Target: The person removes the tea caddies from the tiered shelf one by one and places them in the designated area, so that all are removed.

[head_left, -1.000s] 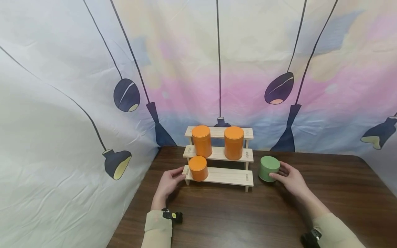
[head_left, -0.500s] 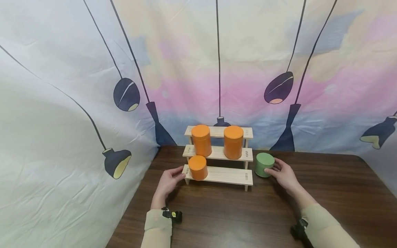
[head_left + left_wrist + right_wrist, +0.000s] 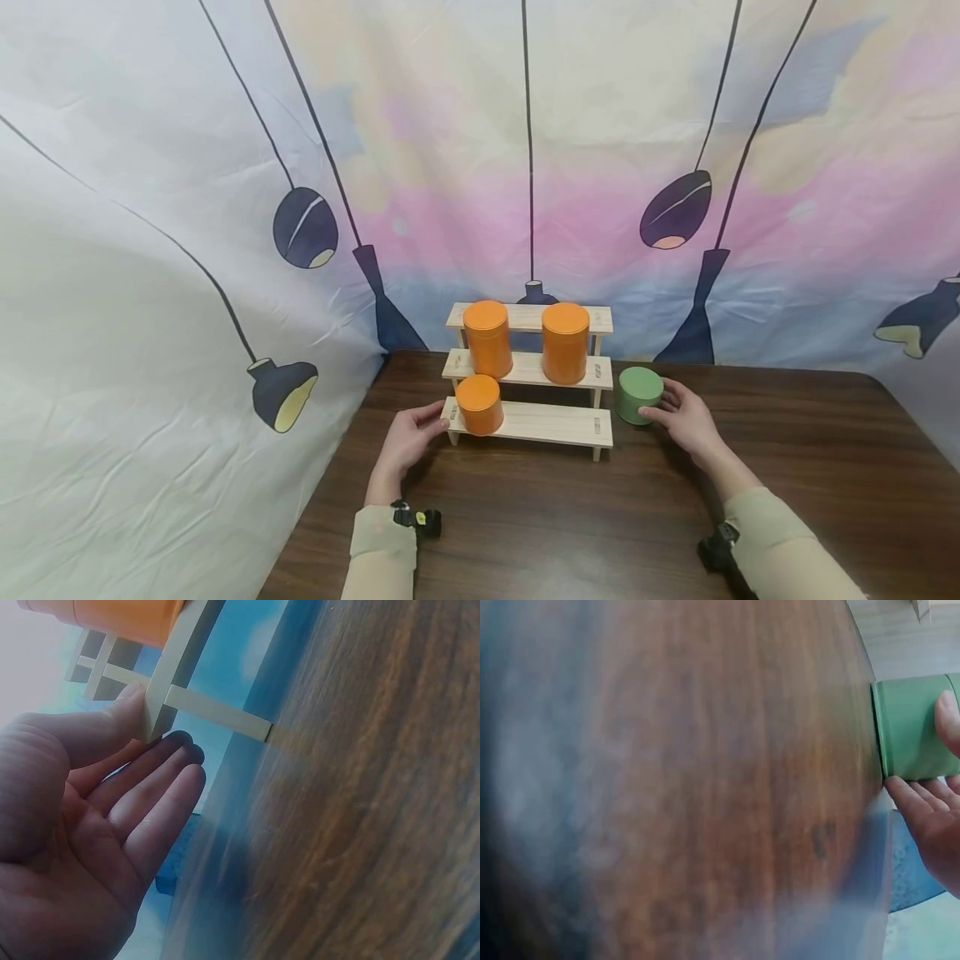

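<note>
Fingers clamped, the left hand (image 3: 408, 437) pinches the wooden rack (image 3: 551, 423), the right hand (image 3: 688, 421) the green tin (image 3: 636, 397) right of it.

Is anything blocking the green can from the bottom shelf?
Nothing visible. The right hand holds the green can near the right end of the bottom shelf; the short orange can sits at the left end.

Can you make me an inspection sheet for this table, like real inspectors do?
Surface: brown wood-grain table
Job's things: green tin right of wooden stand; two tall orange tins on the middle step, one short orange tin on the bottom step
Clutter: nothing seen
Hands: left hand pinches bottom step's left end; right hand grips green tin
Cables: nothing seen, just printed lamp cords
Surroundings: lamp-print cloth behind
</note>
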`<state>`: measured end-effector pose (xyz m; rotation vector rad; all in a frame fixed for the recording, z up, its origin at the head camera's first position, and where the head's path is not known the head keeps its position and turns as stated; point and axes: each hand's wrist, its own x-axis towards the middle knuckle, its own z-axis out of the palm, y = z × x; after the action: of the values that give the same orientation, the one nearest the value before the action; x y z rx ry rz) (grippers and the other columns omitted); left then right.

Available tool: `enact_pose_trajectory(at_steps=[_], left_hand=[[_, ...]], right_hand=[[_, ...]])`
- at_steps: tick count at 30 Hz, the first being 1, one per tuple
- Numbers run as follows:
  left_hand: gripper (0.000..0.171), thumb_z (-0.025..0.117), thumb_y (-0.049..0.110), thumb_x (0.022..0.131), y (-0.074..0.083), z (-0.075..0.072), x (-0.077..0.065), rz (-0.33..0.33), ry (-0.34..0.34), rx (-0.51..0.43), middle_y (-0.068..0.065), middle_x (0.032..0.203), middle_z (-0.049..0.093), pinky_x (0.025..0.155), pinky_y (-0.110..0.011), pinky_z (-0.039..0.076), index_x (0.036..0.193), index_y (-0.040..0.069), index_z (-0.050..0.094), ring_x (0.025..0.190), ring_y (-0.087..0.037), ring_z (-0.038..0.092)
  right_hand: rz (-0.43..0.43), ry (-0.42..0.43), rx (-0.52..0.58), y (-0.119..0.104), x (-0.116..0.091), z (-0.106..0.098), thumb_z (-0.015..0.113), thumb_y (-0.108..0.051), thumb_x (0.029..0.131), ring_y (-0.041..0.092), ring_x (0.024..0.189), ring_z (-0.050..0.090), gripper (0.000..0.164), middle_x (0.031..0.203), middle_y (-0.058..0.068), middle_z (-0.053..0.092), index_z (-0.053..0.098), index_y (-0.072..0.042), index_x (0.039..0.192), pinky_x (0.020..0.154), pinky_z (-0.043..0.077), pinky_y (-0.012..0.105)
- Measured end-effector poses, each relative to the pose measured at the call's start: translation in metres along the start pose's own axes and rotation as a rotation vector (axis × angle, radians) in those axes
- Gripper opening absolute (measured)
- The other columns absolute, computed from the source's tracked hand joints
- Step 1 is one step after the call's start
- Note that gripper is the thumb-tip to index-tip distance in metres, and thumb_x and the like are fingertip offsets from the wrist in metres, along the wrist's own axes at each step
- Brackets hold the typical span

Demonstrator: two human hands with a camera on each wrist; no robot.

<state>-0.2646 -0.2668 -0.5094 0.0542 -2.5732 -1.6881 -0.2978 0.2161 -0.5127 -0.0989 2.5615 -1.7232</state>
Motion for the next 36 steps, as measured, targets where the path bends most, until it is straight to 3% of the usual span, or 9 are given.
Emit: enact_pose_trajectory(at_steps=[16,36], left_hand=[[0.044,0.076,0.012,0.101,-0.0009,0.0009,-0.0005,-0.015,0.008,0.004,-0.015,0.143,0.068,0.117,-0.052,0.045,0.143,0.002,0.068,0.136,-0.032,0.062],[0.044,0.075,0.01,0.101,-0.0013,0.0011,0.0007,-0.031,-0.002,-0.023,-0.017,0.144,0.067,0.109,-0.046,0.053,0.144,0.003,0.067,0.128,-0.029,0.068]], right_hand=[[-0.005,-0.052,-0.022,0.0084,0.0019,-0.0081,0.078,-0.026,0.101,0.055,0.147,0.04,0.094,0.162,0.039,0.034,0.019,0.008,0.166,0.114,0.046,0.062],[0.004,-0.05,-0.023,0.0066,0.0017,-0.006,0.076,-0.024,0.103,0.055,0.15,0.036,0.092,0.164,0.039,0.032,0.017,0.007,0.167,0.116,0.043,0.063]])
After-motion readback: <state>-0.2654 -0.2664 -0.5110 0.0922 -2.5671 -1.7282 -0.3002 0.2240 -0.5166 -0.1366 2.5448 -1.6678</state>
